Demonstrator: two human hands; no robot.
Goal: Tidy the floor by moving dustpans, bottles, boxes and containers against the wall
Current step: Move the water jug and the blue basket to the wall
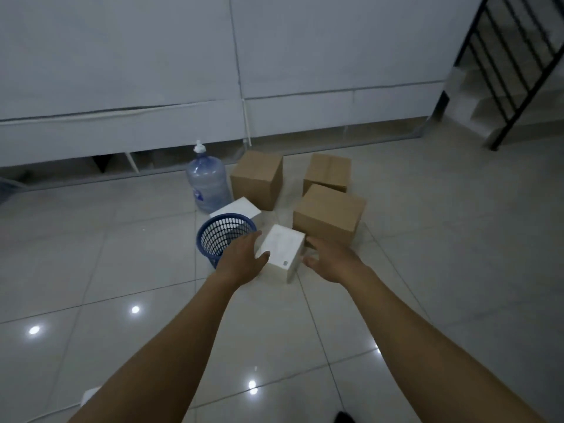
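Hands flank a small white cardboard box [282, 250] that stands on the glossy pale tiled floor [427, 239]. The left hand [241, 259] is spread wide, its fingers straight along the box's left side and its thumb lying over the near face. The right hand [331, 261] is also wide open with straight fingers, just beside the box's right side; blur hides whether it touches.

Just past the left hand's fingers stands a blue perforated plastic basket [219, 236]. A flat white box [236, 209] lies behind the basket. A large clear blue water bottle [207, 184] stands farther off, near the grey wall [122, 71].

Beyond the right hand sits a brown cardboard carton [329, 215], close to the small white box. A second brown carton [258, 178] and a third brown carton [328, 172] sit farther ahead, nearer the wall.
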